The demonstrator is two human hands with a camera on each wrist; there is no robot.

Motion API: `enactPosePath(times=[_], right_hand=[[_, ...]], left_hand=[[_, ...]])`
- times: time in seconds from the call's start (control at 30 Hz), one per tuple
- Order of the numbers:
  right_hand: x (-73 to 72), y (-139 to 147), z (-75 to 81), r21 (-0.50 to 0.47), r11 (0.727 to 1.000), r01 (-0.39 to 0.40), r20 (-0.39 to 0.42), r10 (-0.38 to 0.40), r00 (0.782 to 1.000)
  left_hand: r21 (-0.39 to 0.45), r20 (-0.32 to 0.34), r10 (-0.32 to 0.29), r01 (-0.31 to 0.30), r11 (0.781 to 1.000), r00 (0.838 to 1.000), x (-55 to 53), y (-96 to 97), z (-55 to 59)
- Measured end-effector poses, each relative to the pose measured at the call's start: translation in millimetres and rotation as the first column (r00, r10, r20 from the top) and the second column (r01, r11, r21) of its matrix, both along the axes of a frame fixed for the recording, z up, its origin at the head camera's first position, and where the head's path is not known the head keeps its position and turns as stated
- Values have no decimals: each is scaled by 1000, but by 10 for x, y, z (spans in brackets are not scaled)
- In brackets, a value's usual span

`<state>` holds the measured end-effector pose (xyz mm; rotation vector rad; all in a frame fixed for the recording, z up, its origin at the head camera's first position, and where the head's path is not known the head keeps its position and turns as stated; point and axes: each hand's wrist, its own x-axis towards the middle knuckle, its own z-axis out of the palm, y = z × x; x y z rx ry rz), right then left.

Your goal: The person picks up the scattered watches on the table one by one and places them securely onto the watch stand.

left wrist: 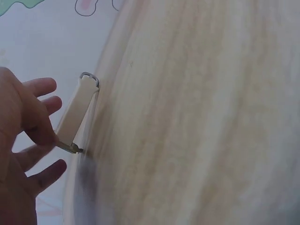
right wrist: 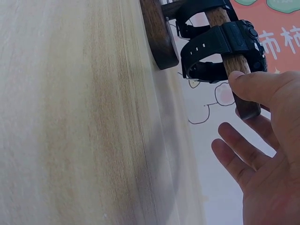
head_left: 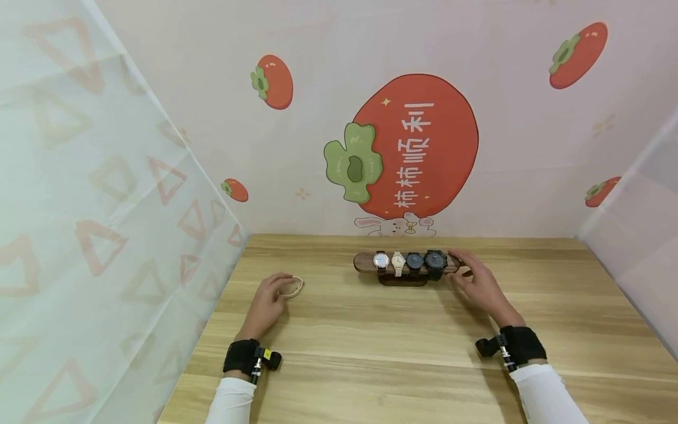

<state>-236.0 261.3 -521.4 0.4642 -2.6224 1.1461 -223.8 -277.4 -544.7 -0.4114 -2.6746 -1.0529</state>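
Observation:
My left hand pinches a wristwatch with a cream strap between thumb and fingers, at the left of the table. Its buckle points away from the hand; the dial is not visible. At the back, my right hand grips the right end of a dark wooden watch stand, thumb on the near side of the bar. Strapped round that bar are a white-dial watch, a cream watch, a black watch and a larger black watch, nearest my right fingers.
The wood-grain table runs up to a back wall printed with persimmons. A patterned white sheet closes the left side, and a pale wall the right. The stand's base rests near the table's back edge.

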Motion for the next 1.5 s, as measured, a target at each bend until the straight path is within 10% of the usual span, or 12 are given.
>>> enactPosePath(times=[1.5], right_hand=[[-13,9,-43,1,1000,7,-8,-7,1000]], left_hand=[[-99,47,2,3,995,999,25,234,8]])
